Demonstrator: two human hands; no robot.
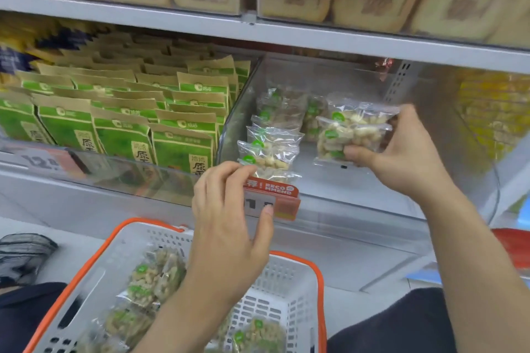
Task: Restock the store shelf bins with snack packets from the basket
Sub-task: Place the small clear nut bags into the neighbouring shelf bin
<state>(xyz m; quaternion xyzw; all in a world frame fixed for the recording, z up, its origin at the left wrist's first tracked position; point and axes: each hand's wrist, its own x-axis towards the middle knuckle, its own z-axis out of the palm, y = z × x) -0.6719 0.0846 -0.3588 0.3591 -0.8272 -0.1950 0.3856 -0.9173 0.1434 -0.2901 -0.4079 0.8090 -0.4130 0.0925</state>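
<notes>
Basket (289,281), cut off below, holds blurred packets (155,281). Left hand (229,223), fingers loosely spread, hovers empty before the bin (329,180), partly hiding its tag (282,200). Right hand (401,152) pinches two packets (350,130) inside the bin.

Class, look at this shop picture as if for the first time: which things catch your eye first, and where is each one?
The right hand stands out, gripping clear snack packets inside the transparent shelf bin. The left hand reaches to the packet row at the bin's front. Below sits the orange-rimmed basket, with more packets in it.
</notes>
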